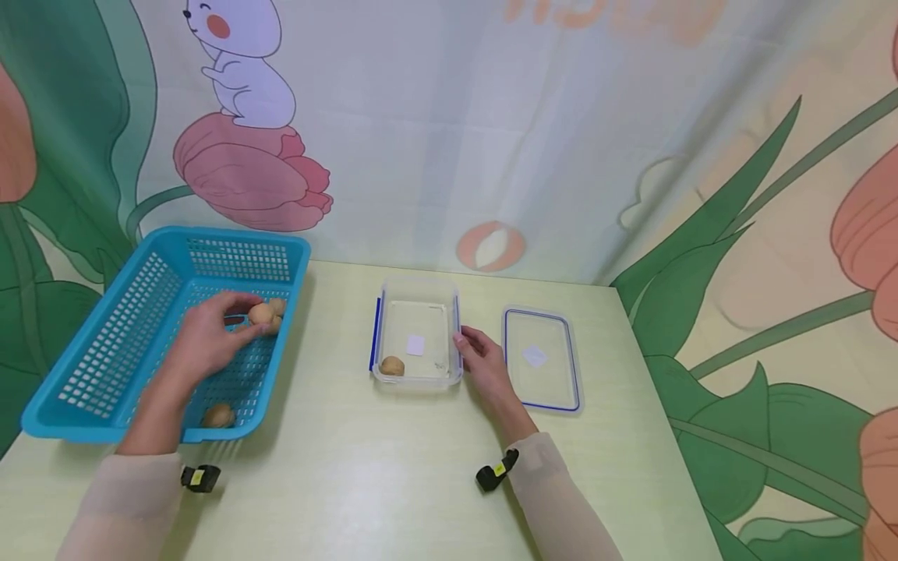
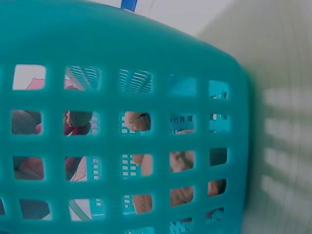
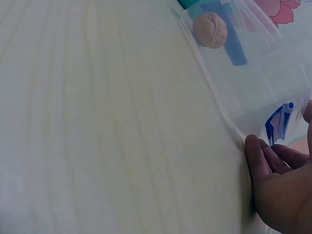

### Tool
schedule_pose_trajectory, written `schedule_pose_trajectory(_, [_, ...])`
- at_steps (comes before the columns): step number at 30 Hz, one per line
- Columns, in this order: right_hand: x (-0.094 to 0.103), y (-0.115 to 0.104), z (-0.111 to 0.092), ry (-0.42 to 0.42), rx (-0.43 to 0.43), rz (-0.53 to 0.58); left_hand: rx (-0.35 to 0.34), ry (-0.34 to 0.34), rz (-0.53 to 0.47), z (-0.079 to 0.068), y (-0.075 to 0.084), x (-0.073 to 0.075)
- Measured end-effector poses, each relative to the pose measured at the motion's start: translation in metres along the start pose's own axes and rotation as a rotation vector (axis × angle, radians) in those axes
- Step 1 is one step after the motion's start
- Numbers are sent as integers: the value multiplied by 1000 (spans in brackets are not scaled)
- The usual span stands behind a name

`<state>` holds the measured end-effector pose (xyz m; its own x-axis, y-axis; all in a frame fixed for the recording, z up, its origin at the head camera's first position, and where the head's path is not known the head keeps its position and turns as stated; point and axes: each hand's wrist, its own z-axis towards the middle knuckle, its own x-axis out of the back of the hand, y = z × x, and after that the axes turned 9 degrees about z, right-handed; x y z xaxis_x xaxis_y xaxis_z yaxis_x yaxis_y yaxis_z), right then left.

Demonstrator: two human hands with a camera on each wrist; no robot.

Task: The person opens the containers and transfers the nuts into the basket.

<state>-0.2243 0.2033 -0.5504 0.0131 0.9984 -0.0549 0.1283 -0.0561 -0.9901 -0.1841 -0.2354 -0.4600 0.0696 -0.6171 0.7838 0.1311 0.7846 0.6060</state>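
My left hand [image 1: 210, 331] reaches into a blue plastic basket [image 1: 42, 409] and pinches a walnut [image 1: 262, 314] between thumb and fingers. Right beside that walnut, others [image 1: 277, 305] lie against the basket's right wall. In the left wrist view, the held walnut [image 2: 78, 118] shows through the basket's holes. My right hand [image 1: 486, 366] grips the right side of a clear plastic food container [image 1: 418, 382], thumb at the rim. One walnut [image 1: 392, 365] lies in the container's near left corner; the right wrist view shows this walnut [image 3: 210, 30] through the wall.
A clear lid [image 1: 540, 357] with a blue seal lies right of the container. Another walnut [image 1: 218, 415] sits in the basket's near right corner. Behind the pale table [image 1: 337, 483] hangs a printed curtain [image 1: 393, 156]. A blue latch [image 1: 376, 333] hangs along the container's left side.
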Motion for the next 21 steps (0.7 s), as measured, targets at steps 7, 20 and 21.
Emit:
schedule_pose_trajectory(7, [1, 2, 1, 2, 11, 13, 24, -56, 10, 1, -3, -3])
schedule_pose_trajectory(20, [0, 0, -1, -1, 11, 8, 28, -72, 12, 2, -5, -4])
schedule_pose_trajectory(21, [0, -1, -1, -3, 8, 7, 32, -74, 13, 2, -5, -4])
